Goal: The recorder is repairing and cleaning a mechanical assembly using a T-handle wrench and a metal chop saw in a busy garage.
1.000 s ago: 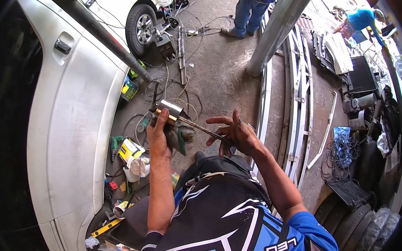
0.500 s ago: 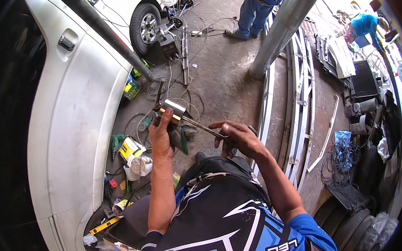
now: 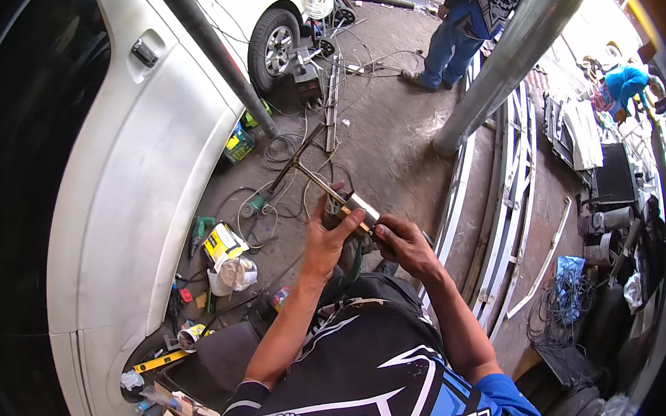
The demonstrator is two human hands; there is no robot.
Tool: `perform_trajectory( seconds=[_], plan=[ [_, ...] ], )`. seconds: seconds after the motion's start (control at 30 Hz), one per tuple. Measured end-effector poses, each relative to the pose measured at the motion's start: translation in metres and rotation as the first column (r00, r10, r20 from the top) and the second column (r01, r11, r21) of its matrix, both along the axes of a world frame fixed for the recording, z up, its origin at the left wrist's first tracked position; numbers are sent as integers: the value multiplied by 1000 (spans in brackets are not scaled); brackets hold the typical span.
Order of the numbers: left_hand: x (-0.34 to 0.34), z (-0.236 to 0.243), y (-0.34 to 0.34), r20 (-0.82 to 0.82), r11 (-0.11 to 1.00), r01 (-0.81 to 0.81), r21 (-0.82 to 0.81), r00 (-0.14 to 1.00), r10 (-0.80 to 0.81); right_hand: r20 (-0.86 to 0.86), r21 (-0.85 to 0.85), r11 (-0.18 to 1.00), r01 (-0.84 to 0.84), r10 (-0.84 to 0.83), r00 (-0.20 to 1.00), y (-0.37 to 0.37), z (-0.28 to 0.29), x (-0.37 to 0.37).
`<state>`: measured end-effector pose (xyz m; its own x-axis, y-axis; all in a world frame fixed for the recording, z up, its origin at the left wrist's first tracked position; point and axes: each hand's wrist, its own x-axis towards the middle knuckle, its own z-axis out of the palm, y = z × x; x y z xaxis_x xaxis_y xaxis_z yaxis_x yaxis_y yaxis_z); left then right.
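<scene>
A slide hammer (image 3: 322,182) slants in front of me: a thin metal rod with a dark crossbar (image 3: 296,158) at its far end. On the rod sits a thick silver cylinder (image 3: 364,206), low down and well away from the crossbar. My left hand (image 3: 329,237) is closed round this cylinder, thumb on top. At the rod's near end my right hand (image 3: 409,250) is closed on the tool, close against the cylinder; its fingers hide that end. Partly hidden below the hands is a dark green piece (image 3: 355,266).
A white vehicle (image 3: 123,191) stands along the left. Cables, a green power tool (image 3: 203,227) and a yellow box (image 3: 225,242) lie on the floor. A grey post (image 3: 465,117) and long metal rails (image 3: 497,213) are on the right. Another person (image 3: 454,41) stands ahead.
The cylinder has slid down the rod, from beside the crossbar to my right hand. My left hand moved with it. My right fingers, loosely spread before, are now closed. The view has shifted.
</scene>
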<state>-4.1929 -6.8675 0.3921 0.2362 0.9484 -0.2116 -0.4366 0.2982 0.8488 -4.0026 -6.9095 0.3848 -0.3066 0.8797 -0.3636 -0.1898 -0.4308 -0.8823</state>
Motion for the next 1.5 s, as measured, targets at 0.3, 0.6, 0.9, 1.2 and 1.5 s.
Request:
perform_trajectory(
  seconds=[0.3, 0.6, 0.9, 1.2, 1.5],
  plan=[
    [3, -2, 0, -37, 1000, 19, 22, 999, -18, 12, -7, 1000, 27, -26, 1000, -4, -6, 3],
    [2, -4, 0, -117, 998, 29, 52, 993, -22, 48, 2, 1000, 13, -13, 999, -5, -9, 7],
    [4, -6, 0, -137, 998, 51, 30, 989, -46, 28, -21, 999, 31, -31, 999, -7, -10, 11],
    [12, -15, 0, -151, 998, 63, 31, 987, -57, 27, -12, 1000, 18, -18, 999, -7, -21, 22],
    [29, -18, 4, -116, 999, 46, 21, 992, -44, 47, -35, 999, 6, -5, 999, -1, -21, 40]
  ],
)
